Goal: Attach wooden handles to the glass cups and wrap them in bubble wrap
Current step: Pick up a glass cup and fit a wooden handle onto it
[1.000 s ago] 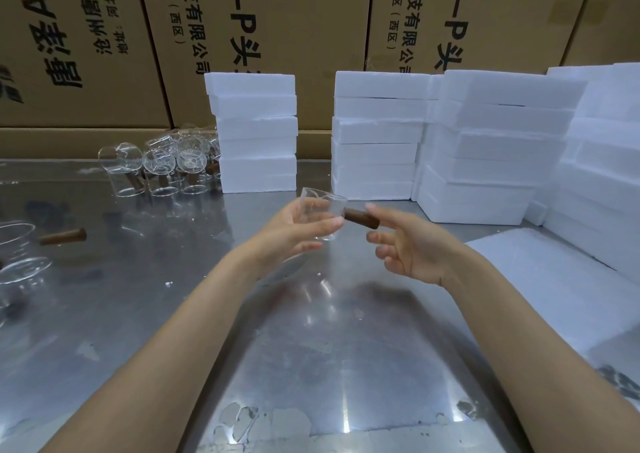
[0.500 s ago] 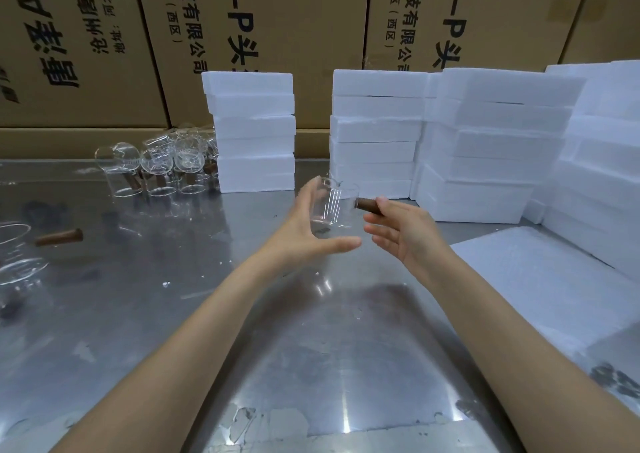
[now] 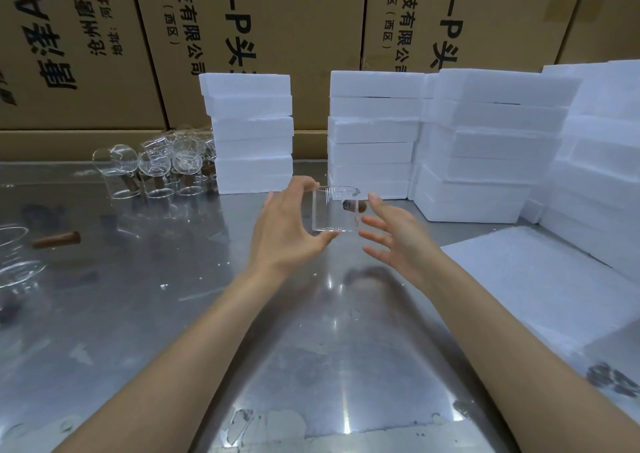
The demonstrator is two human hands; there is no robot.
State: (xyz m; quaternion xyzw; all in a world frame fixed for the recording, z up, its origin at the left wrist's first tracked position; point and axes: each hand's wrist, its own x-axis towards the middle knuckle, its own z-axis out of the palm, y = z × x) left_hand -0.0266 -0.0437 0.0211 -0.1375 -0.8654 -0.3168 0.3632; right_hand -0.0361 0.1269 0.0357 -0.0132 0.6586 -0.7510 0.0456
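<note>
My left hand (image 3: 287, 227) holds a clear glass cup (image 3: 330, 215) upright above the metal table (image 3: 311, 366), thumb under its base and fingers at its rim. A brown wooden handle (image 3: 354, 206) sticks out of the cup's far right side and shows through the glass. Just right of the cup is my right hand (image 3: 394, 236), slightly blurred, its fingers spread and straight; the upper finger is close to the handle, and contact is unclear. A white bubble wrap sheet (image 3: 540, 279) lies flat on the table to the right.
Several glass cups with handles (image 3: 156, 172) stand at the back left. A loose wooden handle (image 3: 57, 239) and more glass cups (image 3: 17, 265) are at the left edge. Stacks of white foam boxes (image 3: 374, 134) line the back and right, with cardboard cartons (image 3: 277, 37) behind them.
The cup moved away from me and turned upright. My right hand let go of the handle it was pinching and spread its fingers.
</note>
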